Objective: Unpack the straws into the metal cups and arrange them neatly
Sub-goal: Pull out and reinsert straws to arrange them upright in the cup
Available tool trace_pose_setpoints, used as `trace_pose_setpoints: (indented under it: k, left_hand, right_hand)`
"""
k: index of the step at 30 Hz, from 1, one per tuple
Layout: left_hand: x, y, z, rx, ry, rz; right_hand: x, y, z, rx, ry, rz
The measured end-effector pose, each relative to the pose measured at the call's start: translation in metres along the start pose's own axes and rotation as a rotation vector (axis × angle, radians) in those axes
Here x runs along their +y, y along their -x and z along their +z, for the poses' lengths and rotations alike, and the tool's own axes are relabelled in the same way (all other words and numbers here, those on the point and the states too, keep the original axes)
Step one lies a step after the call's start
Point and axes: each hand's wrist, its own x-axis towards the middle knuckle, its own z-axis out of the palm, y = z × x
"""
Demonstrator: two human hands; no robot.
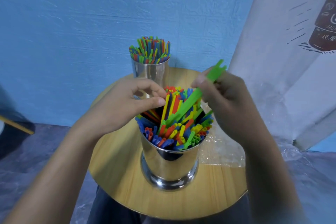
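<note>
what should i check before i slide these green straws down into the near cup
1. Right hand grips the green straws: ok.
2. Their lower ends are inside the near cup: ok.
3. Near cup upright on the table: ok.
4. Free gap in the cup, a dark space at its back left: ok.
5. Left hand holding the standing straws aside: cannot tell.
6. Straw tops level: not ok, the middle ones stand tall and lean.
</note>
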Motion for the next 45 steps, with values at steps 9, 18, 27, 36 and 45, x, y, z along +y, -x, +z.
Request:
trace_pose_setpoints:
  k: [9,18,27,36,45]
  left_hand:
    - [0.005,-0.002,0.002,-0.056,0.019,-0.018]
    - [0.008,-0.006,-0.002,0.115,0.167,0.037]
    - [0.01,-0.011,-0.022,0.626,0.647,0.08]
    - [0.001,-0.006,-0.025,0.8,0.929,0.016]
    - [-0.008,-0.003,-0.006,0.756,1.131,-0.113]
  right_hand:
    - [-0.002,0.002,-0.001,0.009,-0.053,0.006]
    - [0.003,0.006,0.004,-0.15,0.04,0.083]
    - [0.006,0.004,0.005,-0.133,-0.019,0.064]
    - [0.006,0.003,0.005,-0.124,0.056,0.102]
    - [0.0,0.003,0.004,-0.122,-0.073,0.056]
